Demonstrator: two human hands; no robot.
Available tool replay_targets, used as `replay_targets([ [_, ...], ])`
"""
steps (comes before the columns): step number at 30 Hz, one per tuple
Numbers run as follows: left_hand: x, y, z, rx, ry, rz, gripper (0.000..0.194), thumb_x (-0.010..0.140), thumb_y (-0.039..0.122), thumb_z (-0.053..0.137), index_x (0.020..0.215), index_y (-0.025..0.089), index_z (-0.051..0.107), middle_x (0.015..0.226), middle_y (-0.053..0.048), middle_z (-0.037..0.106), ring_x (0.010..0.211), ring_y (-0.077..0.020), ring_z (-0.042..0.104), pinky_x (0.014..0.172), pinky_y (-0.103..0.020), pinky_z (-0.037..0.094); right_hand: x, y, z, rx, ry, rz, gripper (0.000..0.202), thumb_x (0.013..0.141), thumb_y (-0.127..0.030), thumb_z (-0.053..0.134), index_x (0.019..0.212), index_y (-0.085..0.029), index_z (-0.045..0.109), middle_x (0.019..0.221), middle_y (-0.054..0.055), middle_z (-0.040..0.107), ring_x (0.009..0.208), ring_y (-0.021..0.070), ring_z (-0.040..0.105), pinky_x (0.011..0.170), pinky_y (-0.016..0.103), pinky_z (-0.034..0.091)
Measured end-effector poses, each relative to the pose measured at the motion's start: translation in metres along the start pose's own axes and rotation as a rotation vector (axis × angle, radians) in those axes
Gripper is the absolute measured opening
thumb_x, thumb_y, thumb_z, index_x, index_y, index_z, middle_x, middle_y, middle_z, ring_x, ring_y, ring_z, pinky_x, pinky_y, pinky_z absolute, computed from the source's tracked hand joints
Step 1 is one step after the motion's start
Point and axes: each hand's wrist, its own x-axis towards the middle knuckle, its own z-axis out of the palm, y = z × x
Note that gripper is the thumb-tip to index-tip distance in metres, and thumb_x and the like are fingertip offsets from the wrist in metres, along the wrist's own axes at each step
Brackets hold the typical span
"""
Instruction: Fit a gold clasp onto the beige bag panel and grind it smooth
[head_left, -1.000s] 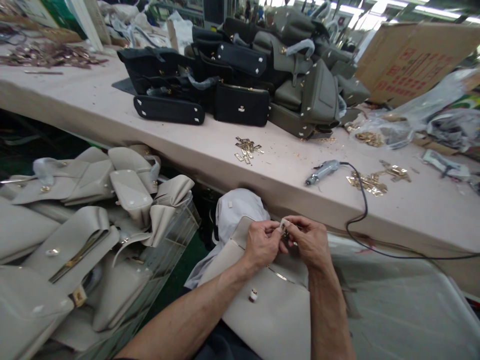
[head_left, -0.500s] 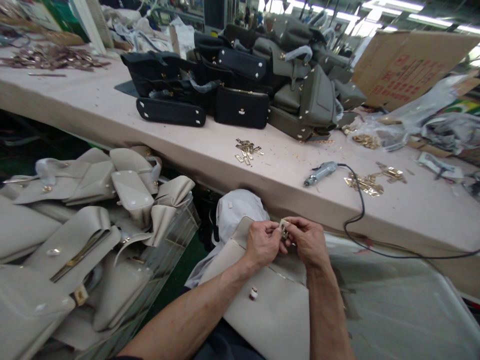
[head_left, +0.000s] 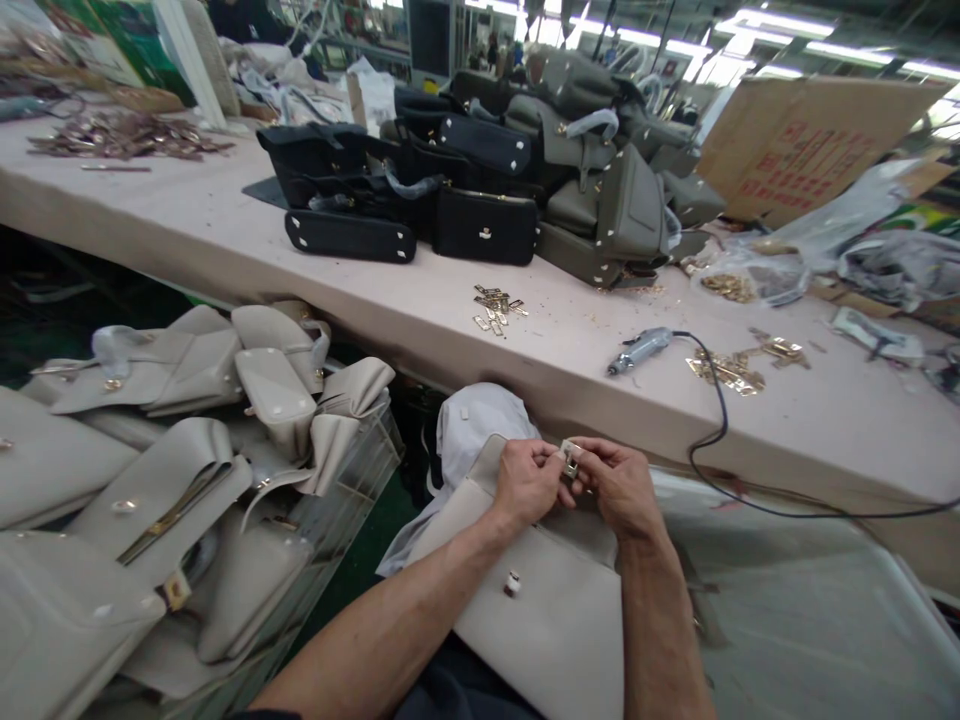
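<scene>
A beige handbag (head_left: 555,620) lies across my lap, its flap folded up toward the bench. On the bag's front sits a small metal turn lock (head_left: 512,583). At the far edge of the flap, my left hand (head_left: 527,480) and my right hand (head_left: 613,485) meet, fingers closed. Between their fingertips is a small gold metal clasp plate (head_left: 570,457) with an opening in it. Both hands pinch it, and some of the fingertips are hidden behind the flap.
A corded electric screwdriver (head_left: 640,350) lies on the bench (head_left: 375,300) near loose gold plates (head_left: 724,372). Black bags (head_left: 486,225) and olive bags (head_left: 634,210) are piled behind. At left, a crate (head_left: 352,480) overflows with beige bags (head_left: 172,480). A cardboard box (head_left: 817,150) stands at back right.
The view has shifted slightly, so the bench and bags appear a little lower and further right. Both hands keep their pinch on the clasp plate, which looks slightly turned.
</scene>
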Motion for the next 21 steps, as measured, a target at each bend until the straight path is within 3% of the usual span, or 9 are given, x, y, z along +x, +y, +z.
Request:
replay_targets([
  [9, -0.0057, 0.0076, 0.0024, 0.050, 0.032, 0.006, 0.022, 0.089, 0.032, 0.064, 0.078, 0.014, 0.069, 0.054, -0.004, 0.067, 0.038, -0.0164, 0.063, 0.036, -0.019, 0.044, -0.0014, -0.0024, 0.0070, -0.053, 0.074, -0.010, 0.042, 0.067, -0.045, 0.090, 0.083, -0.010, 0.076, 0.049, -0.002, 0.056, 0.037, 0.0069, 0.042, 0.036, 0.018, 0.031],
  [21, -0.0086, 0.0088, 0.0034, 0.074, 0.030, 0.041, 0.023, 0.090, 0.031, 0.063, 0.080, 0.013, 0.073, 0.055, -0.004, 0.070, 0.040, -0.0151, 0.064, 0.038, -0.019, 0.047, -0.0065, -0.0025, 0.0047, 0.010, 0.050, -0.002, 0.048, 0.066, -0.049, 0.092, 0.089, -0.010, 0.076, 0.050, -0.003, 0.054, 0.038, 0.0074, 0.043, 0.036, 0.019, 0.033],
])
